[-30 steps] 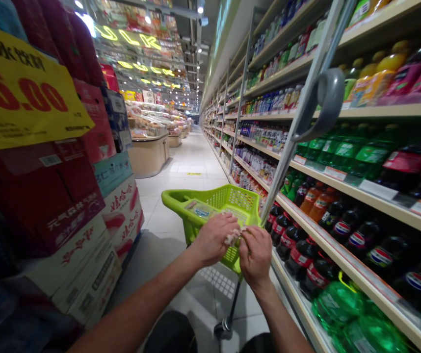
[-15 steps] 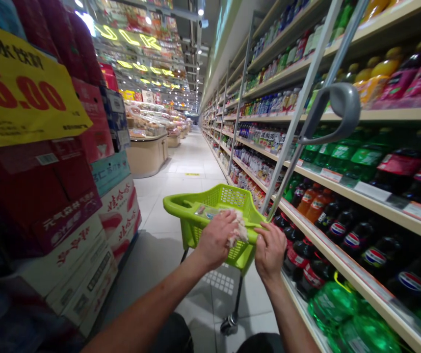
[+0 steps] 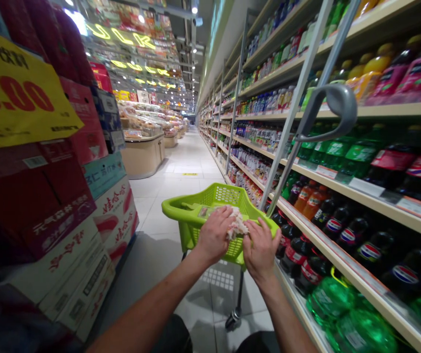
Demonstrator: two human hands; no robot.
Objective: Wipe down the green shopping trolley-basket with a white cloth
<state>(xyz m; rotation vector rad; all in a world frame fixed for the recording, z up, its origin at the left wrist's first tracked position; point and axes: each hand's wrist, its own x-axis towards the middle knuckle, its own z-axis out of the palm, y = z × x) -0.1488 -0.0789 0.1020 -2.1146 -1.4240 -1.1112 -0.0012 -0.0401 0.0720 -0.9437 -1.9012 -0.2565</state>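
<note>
A small lime-green shopping cart (image 3: 228, 193) with a perforated plastic basket stands right in front of me. My left hand (image 3: 215, 234) is closed on a pale, crumpled cloth (image 3: 238, 224), pressing it against the cart's handle. Just to the right, my right hand (image 3: 261, 247) curls over the handle (image 3: 274, 226), its fingertips at the cloth's right edge. Whether those fingertips pinch the cloth, I cannot tell. A clear panel (image 3: 205, 212) on the handle is partly hidden behind my left hand.
Drink shelves (image 3: 328, 171) run along the right, with cola bottles (image 3: 370, 252) low down. A grey loop handle (image 3: 346, 110) on a metal pole juts out there. Stacked cartons (image 3: 113, 211) and a yellow price sign (image 3: 22, 93) line the left. Tiled floor (image 3: 184, 166) stretches ahead past display counters (image 3: 144, 157).
My right hand has slid left along the handle to the edge of the cloth. My left hand and the cloth have barely moved. The view has shifted slightly.
</note>
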